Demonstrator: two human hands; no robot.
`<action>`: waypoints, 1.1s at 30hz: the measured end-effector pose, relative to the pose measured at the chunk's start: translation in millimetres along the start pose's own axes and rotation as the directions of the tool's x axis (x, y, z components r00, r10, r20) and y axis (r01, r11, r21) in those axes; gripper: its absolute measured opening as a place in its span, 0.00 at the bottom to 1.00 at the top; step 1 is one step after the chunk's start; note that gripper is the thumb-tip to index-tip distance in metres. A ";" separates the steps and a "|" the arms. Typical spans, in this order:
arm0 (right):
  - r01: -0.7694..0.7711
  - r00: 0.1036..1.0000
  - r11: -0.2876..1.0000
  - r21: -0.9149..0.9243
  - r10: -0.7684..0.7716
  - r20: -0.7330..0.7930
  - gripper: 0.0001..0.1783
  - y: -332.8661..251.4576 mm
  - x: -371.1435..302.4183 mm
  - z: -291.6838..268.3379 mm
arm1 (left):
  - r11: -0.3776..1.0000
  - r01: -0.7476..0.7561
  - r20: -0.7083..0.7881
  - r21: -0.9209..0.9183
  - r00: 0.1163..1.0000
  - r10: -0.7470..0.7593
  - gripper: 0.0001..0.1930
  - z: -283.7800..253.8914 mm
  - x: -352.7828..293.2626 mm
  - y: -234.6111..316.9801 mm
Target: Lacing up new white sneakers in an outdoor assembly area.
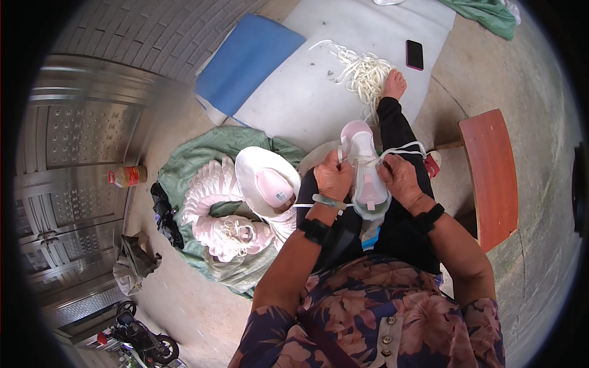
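Note:
A pink-and-white sneaker [370, 187] lies across my lap, its toe pointing away from me. My left hand [334, 176] is on its left side, thumb and finger pinched on a white shoelace [407, 148] by the eyelets. On the other side my right hand [402, 179] pinches the lace as well, and a loop of it arcs out to the right over my leg. Another stretch of white lace runs left from under my left wrist. My fingers partly cover the lacing, so which eyelets are threaded cannot be told.
Pink-and-white shoe pieces [211, 193] are stacked in a curve on a green sheet [178, 162], beside a white bowl-shaped thing [248, 165]. Loose white laces [365, 73] and a phone [415, 55] lie on a pale mat [294, 92]. A reddish wooden board [491, 178] stands at right.

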State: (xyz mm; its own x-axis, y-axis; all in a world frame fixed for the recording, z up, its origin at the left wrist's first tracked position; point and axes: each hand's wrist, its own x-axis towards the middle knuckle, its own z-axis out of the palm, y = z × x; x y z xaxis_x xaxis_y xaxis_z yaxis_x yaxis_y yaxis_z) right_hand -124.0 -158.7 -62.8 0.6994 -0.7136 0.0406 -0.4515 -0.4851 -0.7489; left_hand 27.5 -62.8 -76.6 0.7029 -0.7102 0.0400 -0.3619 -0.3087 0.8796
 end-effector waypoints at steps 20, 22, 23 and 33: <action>-0.220 0.973 0.967 0.129 0.227 -0.040 0.11 -16.4 2.5 -6.8 | 0.916 -0.246 0.030 0.319 0.968 0.249 0.22 -15.2 -13.1 31.5; -0.201 0.979 0.975 0.097 0.204 -0.024 0.09 -21.5 3.4 -9.5 | 0.827 -0.426 0.197 0.368 0.904 0.378 0.23 -19.1 -19.8 36.2; -0.042 0.992 0.994 0.102 0.054 -0.114 0.08 -24.2 4.3 -9.8 | 0.829 -0.417 0.196 0.372 0.908 0.369 0.23 -22.0 -21.5 37.7; 0.267 0.963 0.959 -0.099 -0.263 0.051 0.05 -40.9 7.4 12.9 | 0.823 -0.260 0.278 0.505 0.952 0.130 0.12 -20.3 -28.5 43.2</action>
State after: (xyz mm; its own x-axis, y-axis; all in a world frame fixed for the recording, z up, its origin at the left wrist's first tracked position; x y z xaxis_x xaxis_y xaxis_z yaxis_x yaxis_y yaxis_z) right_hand -93.2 -137.6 -40.4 0.8211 -0.5338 0.2022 -0.3009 -0.7057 -0.6414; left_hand 4.3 -43.1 -30.1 0.4519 -0.8918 0.0207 -0.7895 -0.3890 0.4747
